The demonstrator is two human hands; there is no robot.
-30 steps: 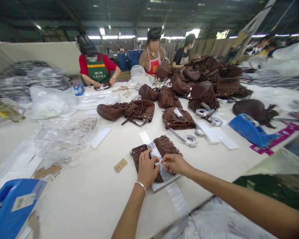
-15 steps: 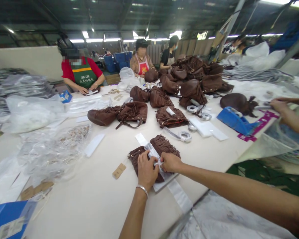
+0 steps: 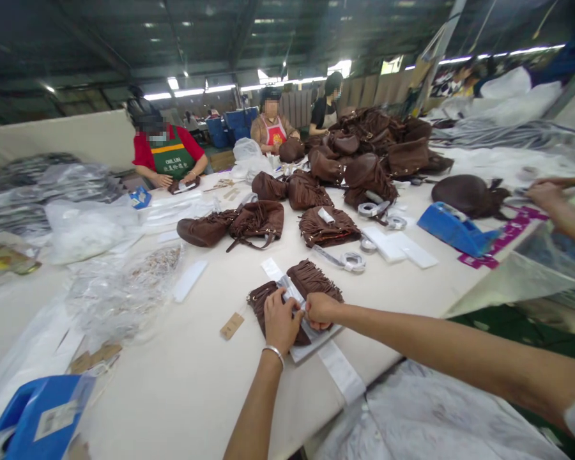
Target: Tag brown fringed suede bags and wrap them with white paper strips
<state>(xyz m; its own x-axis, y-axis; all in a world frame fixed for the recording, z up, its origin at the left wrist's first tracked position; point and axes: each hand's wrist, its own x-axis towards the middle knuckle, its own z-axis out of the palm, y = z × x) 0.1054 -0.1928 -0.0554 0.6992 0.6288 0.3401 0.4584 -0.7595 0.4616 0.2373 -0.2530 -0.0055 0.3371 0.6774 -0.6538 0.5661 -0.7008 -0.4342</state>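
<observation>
A brown fringed bag [image 3: 315, 281] lies near the table's front edge, a silvery plastic-like strip [image 3: 292, 291] running across its middle. My left hand [image 3: 282, 321], a bracelet at its wrist, curls over the bag's left half with fingertips gripping near the strip. Closed in a pinch, my right hand [image 3: 322, 310] holds the strip near its lower end; its fingertips are partly hidden. White sheeting [image 3: 299, 352] shows under the bag, and a long white strip [image 3: 342, 372] extends from beneath it toward the edge. A brown tag [image 3: 231, 326] lies left of the bag.
More brown bags [image 3: 328, 227] and a large heap of them [image 3: 378, 131] lie beyond. Blue tape dispensers stand right [image 3: 455, 229] and front left [image 3: 43, 415]. Clear plastic bags [image 3: 124, 294] cover the left side. Co-workers sit across; another person's hands [image 3: 556, 198] are at right.
The view has shifted slightly. My right hand has turned into a tighter fist at the strip, while my left hand stays on the bag.
</observation>
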